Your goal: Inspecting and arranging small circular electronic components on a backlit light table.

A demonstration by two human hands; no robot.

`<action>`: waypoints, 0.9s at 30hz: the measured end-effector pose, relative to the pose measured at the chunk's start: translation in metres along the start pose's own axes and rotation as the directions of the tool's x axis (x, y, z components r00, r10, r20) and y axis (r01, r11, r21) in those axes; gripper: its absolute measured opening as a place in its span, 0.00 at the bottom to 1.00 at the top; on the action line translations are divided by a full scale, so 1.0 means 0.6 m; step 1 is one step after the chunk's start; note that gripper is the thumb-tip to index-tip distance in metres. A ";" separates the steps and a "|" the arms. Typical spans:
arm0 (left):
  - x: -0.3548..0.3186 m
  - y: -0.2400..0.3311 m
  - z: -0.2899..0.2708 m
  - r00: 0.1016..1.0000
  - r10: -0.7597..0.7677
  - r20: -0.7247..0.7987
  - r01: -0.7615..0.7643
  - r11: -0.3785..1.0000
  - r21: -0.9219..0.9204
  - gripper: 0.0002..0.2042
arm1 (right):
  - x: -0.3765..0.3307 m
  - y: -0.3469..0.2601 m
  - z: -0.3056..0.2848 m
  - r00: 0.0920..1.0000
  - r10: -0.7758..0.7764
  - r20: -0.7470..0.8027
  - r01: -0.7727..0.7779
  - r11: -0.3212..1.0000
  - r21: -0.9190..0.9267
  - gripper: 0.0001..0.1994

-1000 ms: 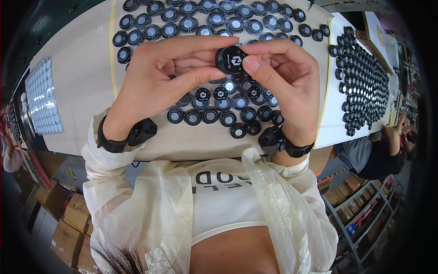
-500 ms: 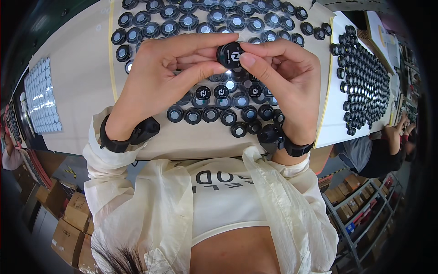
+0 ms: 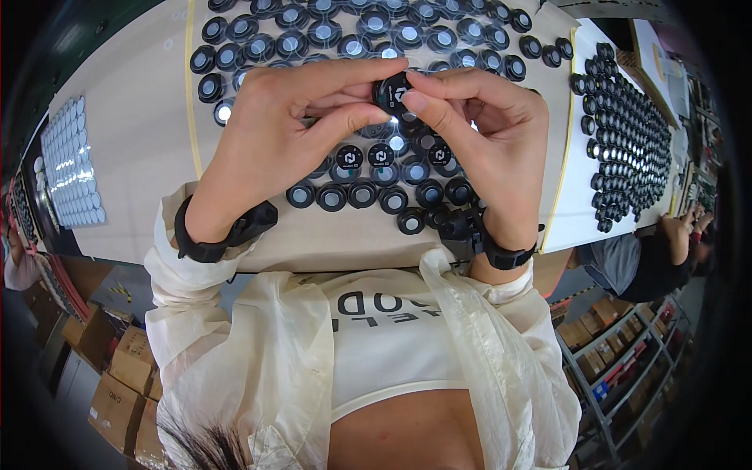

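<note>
Between both hands, above the table, is a small round black cap-like part (image 3: 389, 94) with a white printed mark on its face. My left hand (image 3: 286, 121) pinches its left side between thumb and fingers. From the other side my right hand (image 3: 493, 129) grips it, the thumb lying across the face and hiding part of the mark. Below the hands, several black round parts with pale centres (image 3: 362, 194) lie in rows, some partly hidden by my hands. A few black discs with the same white mark (image 3: 349, 157) rest on top of clear film among them.
A sheet of round pale stickers (image 3: 74, 164) lies at the table's left. Many more black round parts (image 3: 627, 141) stand packed on a white board at the right. Cardboard boxes (image 3: 117, 407) and a metal rack (image 3: 627, 368) are below the table. Another person (image 3: 658, 262) sits at the far right.
My right thumb has slid slightly left over the part's face and covers more of the mark. Both hands still hold the part in nearly the same place.
</note>
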State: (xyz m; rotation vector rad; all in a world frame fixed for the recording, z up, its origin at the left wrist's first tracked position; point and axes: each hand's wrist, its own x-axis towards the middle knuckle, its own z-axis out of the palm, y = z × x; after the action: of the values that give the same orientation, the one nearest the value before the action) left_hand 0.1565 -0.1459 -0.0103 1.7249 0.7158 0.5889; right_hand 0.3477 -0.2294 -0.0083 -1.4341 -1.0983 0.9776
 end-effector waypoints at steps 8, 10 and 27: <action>0.008 -0.003 -0.003 0.998 -0.033 0.049 0.038 0.993 -0.110 0.20 | 0.002 0.005 0.013 0.928 -0.372 0.032 0.356 0.856 -0.376 0.11; 0.014 -0.011 -0.009 1.000 -0.005 -0.029 0.001 0.991 -0.137 0.19 | 0.002 -0.009 0.015 0.948 -0.304 0.092 0.318 0.902 -0.293 0.15; 0.117 -0.107 -0.311 0.907 0.418 0.046 -0.184 0.295 0.938 0.18 | -0.018 -0.031 -0.042 0.976 -0.048 0.213 0.131 0.910 -0.394 0.18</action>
State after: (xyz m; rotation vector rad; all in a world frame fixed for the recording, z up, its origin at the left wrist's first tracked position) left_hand 0.0631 0.0412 -0.0230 3.0039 0.9796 0.6782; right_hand 0.3669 -0.2454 0.0139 -1.6210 -1.5740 0.8714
